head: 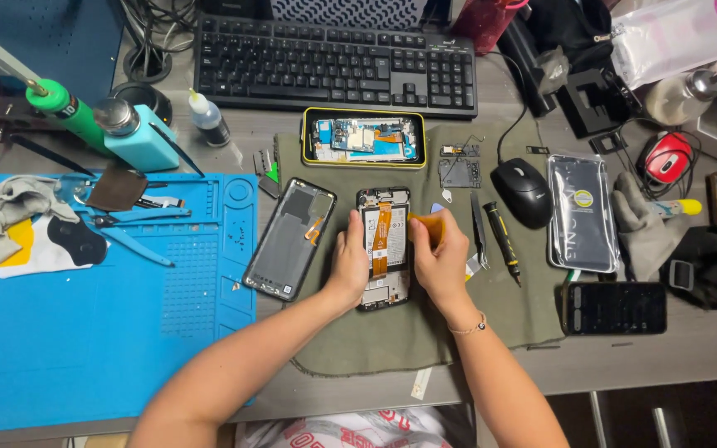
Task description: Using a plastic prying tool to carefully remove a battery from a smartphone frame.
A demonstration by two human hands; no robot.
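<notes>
An opened phone [382, 241] lies back-off on a grey-green cloth [392, 332], showing its battery and an orange flex cable. My left hand [348, 264] presses against the phone's left edge and steadies it. My right hand [440, 253] rests at the phone's right edge and pinches an orange strip [425, 224] that runs from the phone. A detached screen panel [289, 239] lies just left of the phone. A second opened phone in a yellow frame [363, 138] sits above it.
Tweezers [479, 231] and a screwdriver [502, 242] lie right of my hand, then a mouse [523, 191], a clear case [582, 212] and a dark phone [614, 308]. A blue work mat [101, 332] with tools covers the left. A keyboard [334, 62] sits behind.
</notes>
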